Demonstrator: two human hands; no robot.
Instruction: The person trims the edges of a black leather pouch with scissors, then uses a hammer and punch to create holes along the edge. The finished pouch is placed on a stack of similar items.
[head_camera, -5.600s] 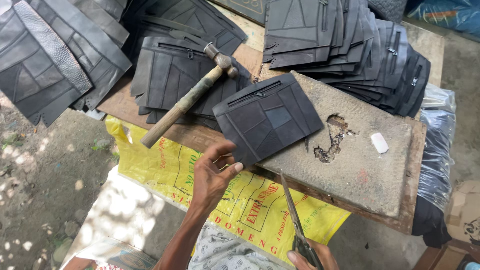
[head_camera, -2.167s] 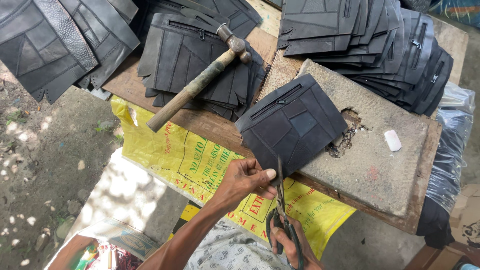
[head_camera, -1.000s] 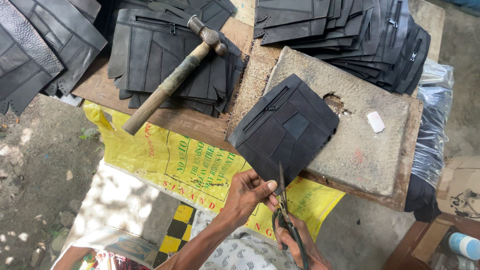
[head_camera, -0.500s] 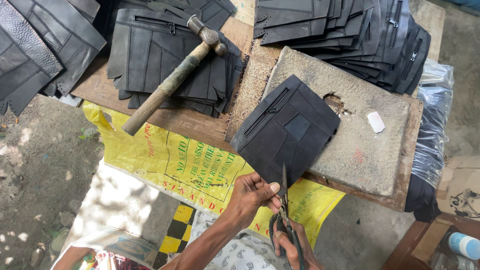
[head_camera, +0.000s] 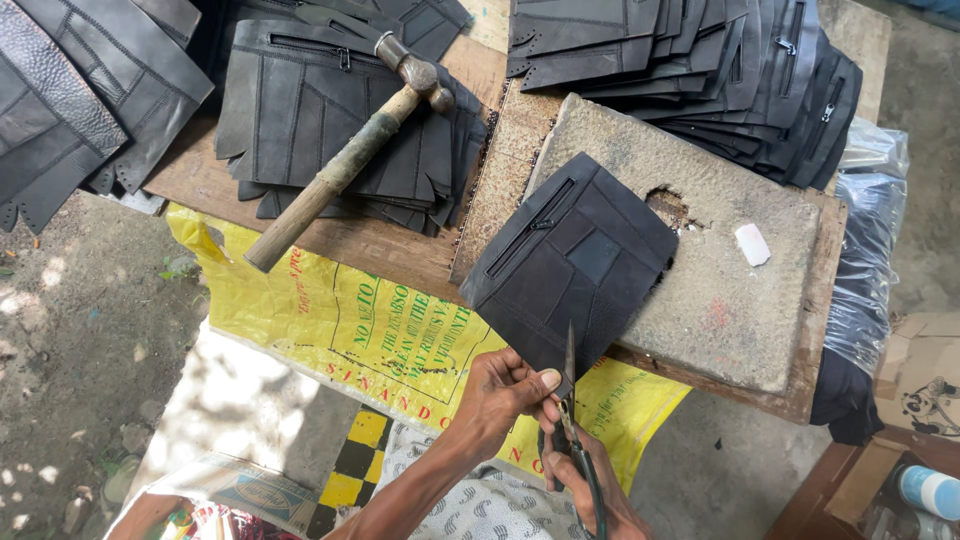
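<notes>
At the desk's (head_camera: 400, 250) near edge, the left hand (head_camera: 500, 395) pinches a black leather piece (head_camera: 570, 265) while the right hand (head_camera: 590, 485) grips scissors (head_camera: 572, 420) cutting into it.

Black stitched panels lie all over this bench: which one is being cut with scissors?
The lone panel on the stone slab, pinched by the left hand; the others lie stacked.

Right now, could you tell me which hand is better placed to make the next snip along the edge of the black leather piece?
The right hand: it holds the scissors, blades at the leather piece edge. The left hand pinches that edge.
</notes>
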